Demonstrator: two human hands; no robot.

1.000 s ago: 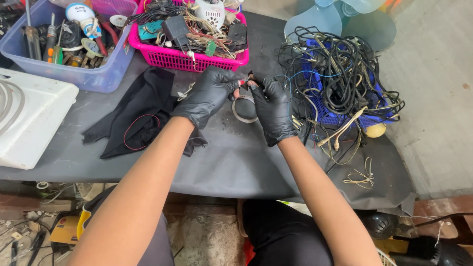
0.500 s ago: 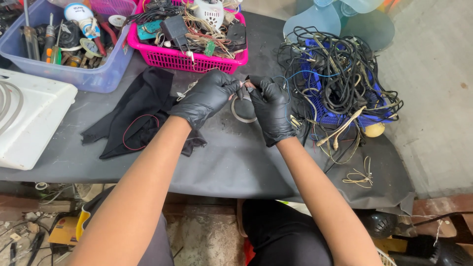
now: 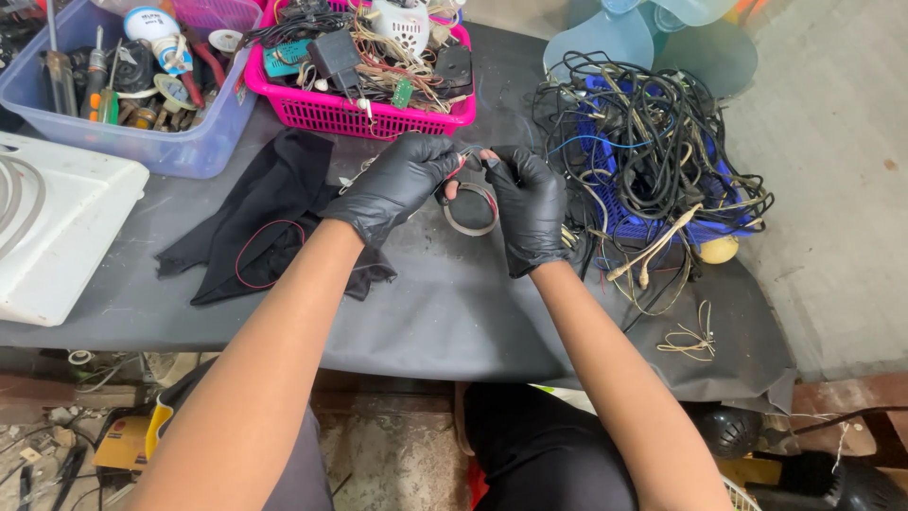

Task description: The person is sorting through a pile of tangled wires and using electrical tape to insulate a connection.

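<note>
Both my hands wear black gloves and meet over the middle of a dark grey table (image 3: 454, 312). My left hand (image 3: 397, 185) and my right hand (image 3: 525, 203) pinch the top of a small coiled wire loop (image 3: 470, 210), which hangs between them just above the tabletop. A bit of red shows at the fingertips. A black cloth (image 3: 274, 213) with a thin red wire ring on it lies just left of my left hand. A tangle of black cables (image 3: 643, 151) in a blue basket sits right of my right hand.
A pink basket (image 3: 350, 114) of chargers and wires stands behind my hands. A clear blue bin (image 3: 161, 147) of screwdrivers and parts is at the back left, a white appliance (image 3: 52, 237) at the left edge. Loose pale wire (image 3: 695, 336) lies front right.
My hands have stayed together on the wire loop, with only small finger shifts. The loop hangs slightly lower between them.
</note>
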